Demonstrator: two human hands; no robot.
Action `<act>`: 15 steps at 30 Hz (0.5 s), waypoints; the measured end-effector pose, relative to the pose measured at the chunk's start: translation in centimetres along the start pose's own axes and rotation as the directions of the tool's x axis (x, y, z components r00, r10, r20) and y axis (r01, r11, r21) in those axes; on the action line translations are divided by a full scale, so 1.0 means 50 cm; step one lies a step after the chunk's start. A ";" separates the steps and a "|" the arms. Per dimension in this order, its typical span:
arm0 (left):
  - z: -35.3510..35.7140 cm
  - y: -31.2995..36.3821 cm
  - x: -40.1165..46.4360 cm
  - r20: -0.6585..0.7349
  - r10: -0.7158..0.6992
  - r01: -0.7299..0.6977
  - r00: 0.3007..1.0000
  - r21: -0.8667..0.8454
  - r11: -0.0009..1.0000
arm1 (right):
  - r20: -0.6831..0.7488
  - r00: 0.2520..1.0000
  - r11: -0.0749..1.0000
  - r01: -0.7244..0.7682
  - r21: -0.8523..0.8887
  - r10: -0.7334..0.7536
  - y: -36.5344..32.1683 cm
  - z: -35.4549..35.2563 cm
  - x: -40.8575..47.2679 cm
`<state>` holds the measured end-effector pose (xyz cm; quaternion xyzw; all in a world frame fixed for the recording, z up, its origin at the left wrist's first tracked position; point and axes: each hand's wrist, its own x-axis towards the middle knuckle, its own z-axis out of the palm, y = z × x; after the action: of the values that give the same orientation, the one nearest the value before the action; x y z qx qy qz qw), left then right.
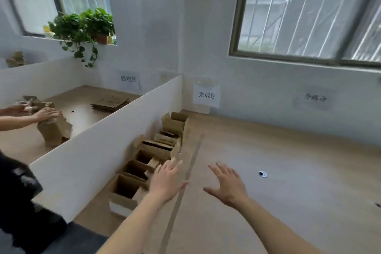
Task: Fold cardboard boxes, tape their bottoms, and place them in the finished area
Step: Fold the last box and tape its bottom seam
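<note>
We look down on a pale wood-grain desk [268,150], matte and flat, with a small round hole ringed in white [262,174] set into its surface. Our 2 hands float above it, holding nothing: the left hand [167,181] has its fingers straight and fanned, palm down, just beside the row of cardboard boxes [152,159]; the right hand [227,184] is likewise spread flat, fingers splayed, well apart from the left. Between them a thin grey strip [185,177] runs along the desk away from us. The boxes are brown corrugated card, squarish and open-topped with flaps standing or leaning; they stand in a line tight against a smooth white partition board [99,150], from near our left forearm back to the wall. There a white paper sign with 3 dark characters [206,95] is stuck to the wall, directly behind the far end of the row. A second sign [128,79] hangs on the wall beyond the partition, and a third, blurred [315,97], further right. Across the partition lies a flattened stack of cardboard [111,103], and another person's 2 hands [46,114] press on a crumpled brown box [54,130]; that person's dark sleeve [20,192] shows at the lower left. A leafy green trailing plant in a reddish pot [84,27] sits on the left windowsill. The right window [309,12] has thin vertical bars and a dull olive frame.
</note>
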<state>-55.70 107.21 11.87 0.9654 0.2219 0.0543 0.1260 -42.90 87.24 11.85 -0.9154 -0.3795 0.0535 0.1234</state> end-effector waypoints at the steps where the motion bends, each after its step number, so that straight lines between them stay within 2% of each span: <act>1: -0.017 0.060 -0.001 -0.015 0.042 -0.042 0.999 -0.003 0.999 | -0.028 0.999 0.999 -0.026 -0.026 0.025 0.032 -0.051 -0.038; 5: -0.073 0.323 -0.006 -0.060 0.215 -0.217 0.975 -0.035 0.976 | -0.172 0.975 0.986 -0.153 -0.072 0.139 0.177 -0.253 -0.199; 9: -0.099 0.599 -0.025 -0.050 0.381 -0.384 0.923 -0.077 0.920 | -0.299 0.915 0.957 -0.288 -0.017 0.270 0.349 -0.400 -0.381; 15: -0.054 1.039 -0.112 -0.086 0.538 -0.544 0.839 -0.100 0.833 | -0.355 0.819 0.871 -0.491 -0.028 0.451 0.659 -0.531 -0.688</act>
<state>-39.60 60.14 28.07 0.9775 -0.0603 0.1269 0.1572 -39.65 35.54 28.79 -0.9816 -0.1169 -0.0976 0.1152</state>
